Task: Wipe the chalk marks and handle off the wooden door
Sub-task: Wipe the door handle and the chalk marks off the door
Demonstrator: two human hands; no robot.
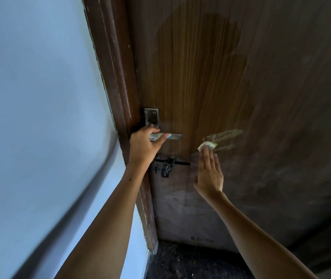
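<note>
Right hand (209, 170) presses cloth (208, 146), mostly hidden, with flat fingers; left hand (143, 147) seemingly grips handle (172, 136).

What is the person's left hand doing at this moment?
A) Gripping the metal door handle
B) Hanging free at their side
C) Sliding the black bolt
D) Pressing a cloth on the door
A: the left hand curls around the metal door handle, while the right hand presses a small cloth flat against the chalk marks on the wooden door.
</note>
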